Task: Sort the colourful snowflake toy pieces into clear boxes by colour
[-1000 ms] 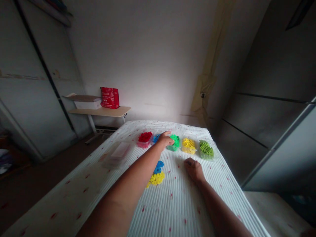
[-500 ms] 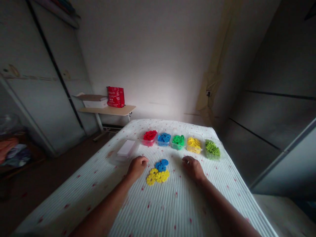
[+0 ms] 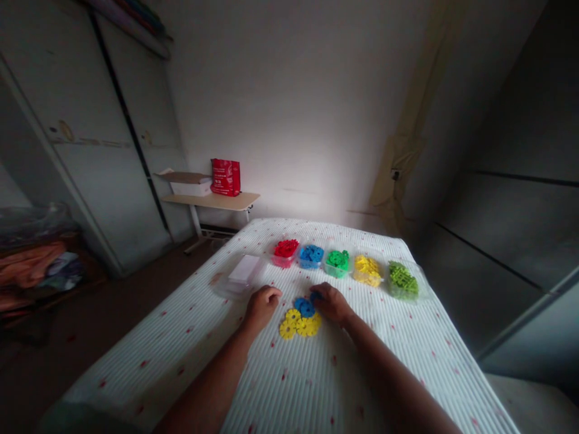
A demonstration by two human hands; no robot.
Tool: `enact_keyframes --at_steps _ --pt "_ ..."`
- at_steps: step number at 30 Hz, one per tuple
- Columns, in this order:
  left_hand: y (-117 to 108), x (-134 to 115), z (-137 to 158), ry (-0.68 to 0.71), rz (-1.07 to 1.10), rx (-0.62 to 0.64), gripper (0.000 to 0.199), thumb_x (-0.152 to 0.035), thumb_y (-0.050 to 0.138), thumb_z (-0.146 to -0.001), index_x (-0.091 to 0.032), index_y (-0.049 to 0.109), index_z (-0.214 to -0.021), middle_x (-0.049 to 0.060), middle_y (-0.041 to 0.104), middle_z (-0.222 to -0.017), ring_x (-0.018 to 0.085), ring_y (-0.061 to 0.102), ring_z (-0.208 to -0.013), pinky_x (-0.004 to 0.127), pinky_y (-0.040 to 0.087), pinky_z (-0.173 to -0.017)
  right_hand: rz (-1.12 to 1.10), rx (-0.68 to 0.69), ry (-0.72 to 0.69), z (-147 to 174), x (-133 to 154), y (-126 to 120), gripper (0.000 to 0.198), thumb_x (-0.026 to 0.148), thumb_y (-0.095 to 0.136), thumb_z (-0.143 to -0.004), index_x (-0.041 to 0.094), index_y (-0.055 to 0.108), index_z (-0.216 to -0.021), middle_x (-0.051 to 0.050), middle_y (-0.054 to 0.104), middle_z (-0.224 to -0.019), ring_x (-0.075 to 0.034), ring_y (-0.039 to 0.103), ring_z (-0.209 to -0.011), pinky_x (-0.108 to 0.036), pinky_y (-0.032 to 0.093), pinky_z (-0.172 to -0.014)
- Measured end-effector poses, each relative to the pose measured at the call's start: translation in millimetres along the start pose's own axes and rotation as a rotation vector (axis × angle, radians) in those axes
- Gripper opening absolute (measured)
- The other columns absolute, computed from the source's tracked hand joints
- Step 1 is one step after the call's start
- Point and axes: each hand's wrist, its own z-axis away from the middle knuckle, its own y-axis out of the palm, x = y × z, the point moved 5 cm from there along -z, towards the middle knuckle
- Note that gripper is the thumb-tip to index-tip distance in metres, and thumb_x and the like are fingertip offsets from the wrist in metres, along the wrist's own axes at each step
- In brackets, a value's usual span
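Note:
Several yellow notched plastic discs (image 3: 288, 329) lie in a small cluster on the striped cloth. Blue notched discs (image 3: 304, 307) rest at the cluster's far side. My right hand (image 3: 333, 304) is at the right of the pile, its fingertips closed on a blue disc (image 3: 315, 296). To the left of the discs, my left hand (image 3: 263, 306) hovers or rests with fingers curled together; whether anything is inside them is hidden.
Beyond my hands stands a row of clear tubs with red pieces (image 3: 285, 251), blue pieces (image 3: 312, 255), green pieces (image 3: 337, 261), yellow pieces (image 3: 367, 269) and light green pieces (image 3: 402, 279). A clear lid (image 3: 226, 286) with a white card (image 3: 245, 269) lies at left.
My right hand has moved left to the pile and taken hold of a blue disc. My left hand keeps its place beside the discs. The whole view has shifted slightly.

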Motion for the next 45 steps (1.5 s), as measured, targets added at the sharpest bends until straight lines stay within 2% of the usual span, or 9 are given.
enact_keyframes --at_steps 4,7,11,14,22,28,39,42,45 --pt "1 0 0 0.0 -0.001 0.001 0.023 -0.006 0.047 -0.072 -0.016 0.068 -0.076 0.003 0.069 -0.08 0.014 0.062 -0.079 0.024 0.048 -0.075 -0.083 -0.026 0.076 6 -8 -7 0.035 0.013 0.057 -0.068 0.017 0.066 -0.102 -0.008 0.067 -0.103 -0.021 0.06 -0.095 -0.029 0.045 -0.085" --pt "0 0 -1 0.001 -0.008 0.001 0.024 -0.005 0.047 -0.072 -0.016 0.068 -0.076 0.003 0.069 -0.079 0.014 0.063 -0.078 0.024 0.048 -0.074 -0.135 -0.01 0.099 10 -10 -10 0.029 0.013 0.054 -0.069 0.016 0.066 -0.094 -0.005 0.069 -0.088 -0.016 0.062 -0.077 -0.025 0.047 -0.07" --pt "1 1 -1 0.004 -0.017 0.003 0.024 -0.004 0.048 -0.071 -0.016 0.068 -0.076 0.003 0.069 -0.079 0.014 0.062 -0.077 0.024 0.047 -0.074 -0.466 0.047 0.124 16 -11 -3 0.027 0.02 0.056 -0.069 0.014 0.064 -0.094 -0.001 0.064 -0.069 -0.009 0.05 -0.051 -0.02 0.039 -0.047" --pt "2 2 -1 0.003 -0.022 0.004 0.025 -0.003 0.047 -0.071 -0.017 0.068 -0.076 0.003 0.069 -0.079 0.014 0.062 -0.078 0.024 0.047 -0.075 -0.663 0.105 0.089 19 -4 6 0.033 0.022 0.061 -0.066 0.014 0.063 -0.099 -0.001 0.064 -0.071 -0.008 0.047 -0.049 -0.02 0.038 -0.047" --pt "1 0 -1 0.0 -0.025 0.014 0.025 -0.004 0.047 -0.072 -0.016 0.068 -0.077 0.003 0.069 -0.08 0.014 0.062 -0.079 0.024 0.047 -0.075 -0.169 0.077 0.004 19 18 8 0.031 0.013 0.061 -0.064 0.016 0.068 -0.094 -0.008 0.067 -0.098 -0.02 0.06 -0.086 -0.028 0.045 -0.076" --pt "-1 -3 0 -0.006 -0.03 0.019 0.025 -0.004 0.047 -0.072 -0.017 0.068 -0.077 0.003 0.069 -0.081 0.014 0.063 -0.08 0.025 0.047 -0.077 -0.139 0.107 0.043 19 17 8 0.026 0.011 0.062 -0.063 0.014 0.063 -0.089 -0.003 0.064 -0.081 -0.014 0.056 -0.072 -0.022 0.041 -0.063" --pt "4 0 0 -0.014 -0.023 0.021 0.025 -0.003 0.047 -0.072 -0.016 0.068 -0.077 0.004 0.069 -0.082 0.014 0.062 -0.08 0.024 0.046 -0.077 -0.452 0.186 0.152 17 22 -3 0.012 0.009 0.061 -0.059 0.015 0.062 -0.07 0.003 0.059 -0.06 -0.011 0.052 -0.057 -0.021 0.039 -0.053" --pt "6 4 0 -0.019 -0.016 0.02 0.024 -0.005 0.047 -0.073 -0.016 0.068 -0.078 0.004 0.069 -0.082 0.014 0.062 -0.08 0.024 0.046 -0.077 -0.306 0.099 0.202 -2 21 -22 0.006 0.009 0.062 -0.059 0.014 0.062 -0.062 0.004 0.054 -0.051 -0.009 0.047 -0.049 -0.02 0.036 -0.048" --pt "7 6 0 -0.028 -0.013 0.016 0.022 -0.006 0.048 -0.074 -0.016 0.068 -0.079 0.004 0.068 -0.083 0.014 0.062 -0.08 0.024 0.046 -0.077 -0.235 -0.038 0.23 -35 20 -50 0.007 0.014 0.061 -0.065 0.014 0.065 -0.071 0.003 0.055 -0.053 -0.008 0.047 -0.048 -0.021 0.037 -0.05"
